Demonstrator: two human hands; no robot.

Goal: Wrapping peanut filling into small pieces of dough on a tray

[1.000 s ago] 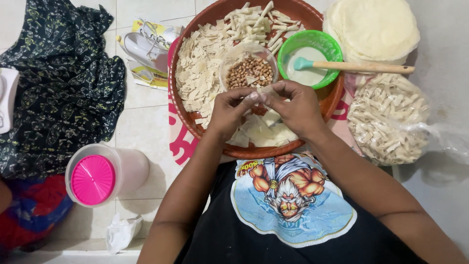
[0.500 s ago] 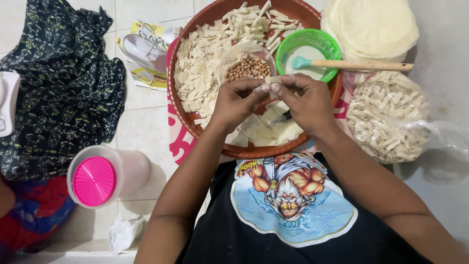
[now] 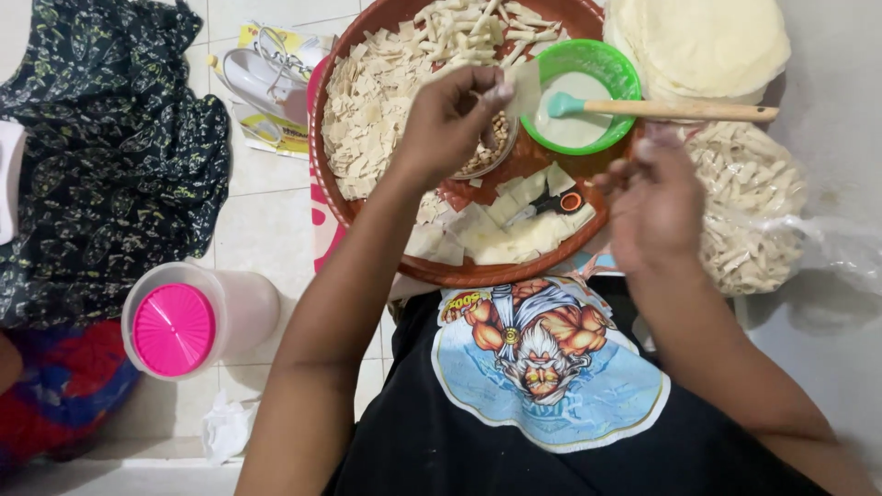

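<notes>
Pinching pastry square [image 3: 527,89], left hand [image 3: 450,119], above tray rim [image 3: 317,138]

A pale square wrapper [image 3: 527,89] is hanging from the fingertips of the left hand [image 3: 447,119], pinched at its left edge and tilting upright above the far middle of the tray [image 3: 478,272]. It is thin, cream-coloured and flat, not folded, and it is hovering just left of the green bowl [image 3: 588,92], partly overlapping the bowl's rim in this view. The right hand [image 3: 654,204] is hanging loosely curled and holding nothing, over the tray's right edge, just near of the bowl. More cut squares [image 3: 377,101] are lying heaped on the far left of the tray, and larger pieces [image 3: 514,225] are lying at its near side.
</notes>
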